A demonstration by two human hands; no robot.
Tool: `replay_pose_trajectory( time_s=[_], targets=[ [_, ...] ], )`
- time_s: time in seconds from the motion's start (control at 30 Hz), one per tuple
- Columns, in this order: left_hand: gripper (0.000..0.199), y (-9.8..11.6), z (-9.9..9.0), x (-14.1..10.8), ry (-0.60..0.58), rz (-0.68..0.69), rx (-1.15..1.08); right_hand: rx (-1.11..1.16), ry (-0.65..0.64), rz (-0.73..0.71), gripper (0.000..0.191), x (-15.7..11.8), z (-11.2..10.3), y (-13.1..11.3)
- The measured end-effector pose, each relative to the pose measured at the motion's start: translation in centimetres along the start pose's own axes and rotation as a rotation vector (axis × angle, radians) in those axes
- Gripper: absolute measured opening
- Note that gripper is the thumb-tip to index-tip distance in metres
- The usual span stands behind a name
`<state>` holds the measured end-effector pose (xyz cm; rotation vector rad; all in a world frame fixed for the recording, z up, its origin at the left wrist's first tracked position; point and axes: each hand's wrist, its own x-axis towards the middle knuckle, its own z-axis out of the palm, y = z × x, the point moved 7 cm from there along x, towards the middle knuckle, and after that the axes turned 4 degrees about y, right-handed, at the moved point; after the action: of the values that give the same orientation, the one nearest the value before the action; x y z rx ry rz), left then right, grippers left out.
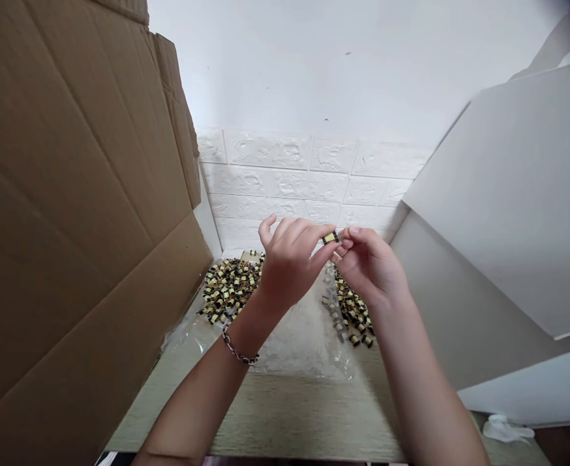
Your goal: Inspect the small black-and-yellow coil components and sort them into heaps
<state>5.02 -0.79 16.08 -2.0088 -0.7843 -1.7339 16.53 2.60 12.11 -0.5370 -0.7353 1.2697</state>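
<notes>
At 9 o'clock, brown cardboard point(76, 200); at 3, white panel point(508, 188); at 6, table point(304, 414). Right hand point(377, 265) toward 3: fingers curled, can't tell if gripping. Left hand point(287, 259), near center, pinches thumb-to-index. Left heap point(231, 285) sits at 8, right heap point(355, 310) at 4. Pinched: yellow-black part point(330, 238), just toward 3.

Between the forearms point(200, 404) there is room to pass over the tabletop's point(304, 414) front edge, but cardboard point(81, 194) rises along the left edge, white panels point(499, 194) along the right, a brick-patterned wall point(270, 152) behind, and two component piles point(229, 288) crowd the rear.
</notes>
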Motion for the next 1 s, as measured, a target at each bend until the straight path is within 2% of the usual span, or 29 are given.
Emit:
replay_pose_trajectory(
  time_s=[0.37,0.6,0.8,1.0],
  targets=[
    [0.01,0.0,0.1,0.0,-0.015,-0.005,0.022,0.092,-0.031,0.162,0.009,0.3,0.3,2.3],
    [0.01,0.1,0.3,-0.1,-0.001,-0.012,0.027,0.051,-0.029,0.373,0.006,0.2,-0.2,4.4],
    [0.009,-0.2,0.7,-0.2,-0.006,0.009,0.056,0.031,-0.093,0.356,0.007,0.8,-0.1,4.7],
    [0.009,0.1,0.7,-0.4,-0.003,-0.011,0.044,-0.029,-0.069,0.321,0.009,1.8,-0.7,5.6]
  ],
)
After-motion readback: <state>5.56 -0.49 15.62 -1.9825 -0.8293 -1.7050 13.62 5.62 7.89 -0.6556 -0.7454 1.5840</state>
